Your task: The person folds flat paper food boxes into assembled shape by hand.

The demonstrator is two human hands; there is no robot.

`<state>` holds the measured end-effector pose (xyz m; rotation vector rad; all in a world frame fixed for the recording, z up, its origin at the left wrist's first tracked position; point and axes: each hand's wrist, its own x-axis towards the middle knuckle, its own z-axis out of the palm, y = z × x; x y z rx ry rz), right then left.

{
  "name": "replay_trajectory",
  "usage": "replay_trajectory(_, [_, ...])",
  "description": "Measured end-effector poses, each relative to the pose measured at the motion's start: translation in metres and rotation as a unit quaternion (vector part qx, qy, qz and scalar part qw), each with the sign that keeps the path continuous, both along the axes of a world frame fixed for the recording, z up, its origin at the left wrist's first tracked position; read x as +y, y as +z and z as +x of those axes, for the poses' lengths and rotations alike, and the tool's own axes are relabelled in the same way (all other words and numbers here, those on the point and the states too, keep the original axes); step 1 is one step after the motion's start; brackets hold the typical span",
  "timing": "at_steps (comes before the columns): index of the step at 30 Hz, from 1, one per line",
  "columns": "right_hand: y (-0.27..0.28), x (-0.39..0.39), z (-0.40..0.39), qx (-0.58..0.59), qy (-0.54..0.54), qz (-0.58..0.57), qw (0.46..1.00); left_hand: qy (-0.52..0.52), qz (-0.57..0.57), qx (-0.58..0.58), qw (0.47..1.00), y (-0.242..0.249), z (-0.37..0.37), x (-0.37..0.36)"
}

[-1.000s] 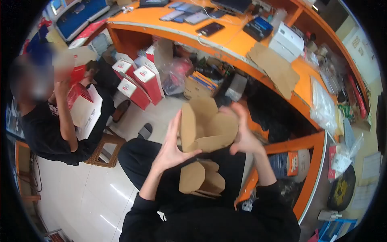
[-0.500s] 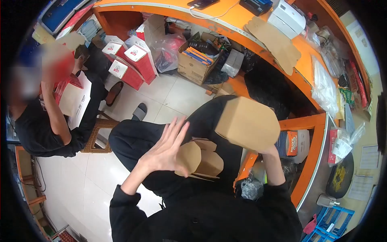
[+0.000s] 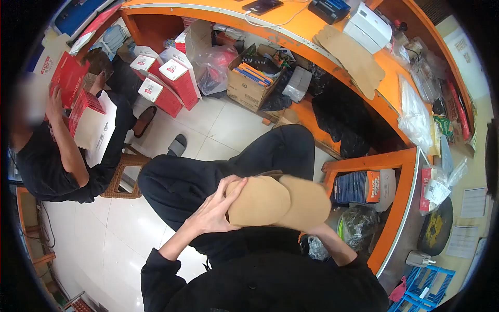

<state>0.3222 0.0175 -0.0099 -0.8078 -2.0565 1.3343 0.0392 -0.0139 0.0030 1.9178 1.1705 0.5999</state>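
Over my lap, two brown cardboard box pieces overlap, their rounded flaps side by side. My left hand [image 3: 214,209] is closed round the left edge of the left cardboard box [image 3: 260,202], fingers over its top corner and thumb below. On the other side, my right hand [image 3: 318,231] holds the right cardboard box [image 3: 306,203] from beneath at its lower edge; most of its fingers are hidden behind the card. Behind the two pieces, a darker edge of folded cardboard [image 3: 271,172] shows.
To the left a seated person [image 3: 57,151] handles red and white printed cartons [image 3: 86,117]. Red carton stacks [image 3: 174,78] and a carton of odds and ends [image 3: 249,86] stand on the floor. An orange counter [image 3: 291,31] curves round the back; an orange shelf frame [image 3: 405,197] stands close right.
My right hand has brought its cardboard box down and left against the one in my lap. My left hand, spread before, has closed on the left box. The other person's carton has shifted.
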Motion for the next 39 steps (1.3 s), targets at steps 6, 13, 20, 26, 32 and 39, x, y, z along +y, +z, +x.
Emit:
replay_trajectory(6, [0.002, 0.006, 0.003, -0.011, 0.074, 0.009, 0.997, -0.005, 0.014, -0.052, 0.999, 0.001, 0.006, -0.007])
replay_trajectory(13, [0.0, 0.02, -0.001, -0.017, 0.125, 0.021, 0.992, 0.001, 0.088, -0.026, 0.996, 0.012, 0.004, -0.004])
replay_trajectory(20, [0.029, 0.054, 0.023, -0.021, 0.214, 0.059, 0.975, 0.079, 0.151, -0.05, 0.984, -0.007, 0.003, -0.011])
replay_trajectory(26, [0.034, 0.067, 0.022, -0.027, 0.267, 0.083, 0.96, 0.053, 0.235, 0.013, 0.97, -0.001, 0.003, -0.009])
replay_trajectory(32, [0.044, 0.082, 0.024, -0.036, 0.3, 0.091, 0.949, 0.119, 0.194, -0.039, 0.973, -0.003, -0.001, -0.011])
replay_trajectory(39, [0.048, 0.098, 0.021, -0.053, 0.341, 0.122, 0.931, 0.049, 0.22, -0.011, 0.974, -0.005, 0.007, -0.004])
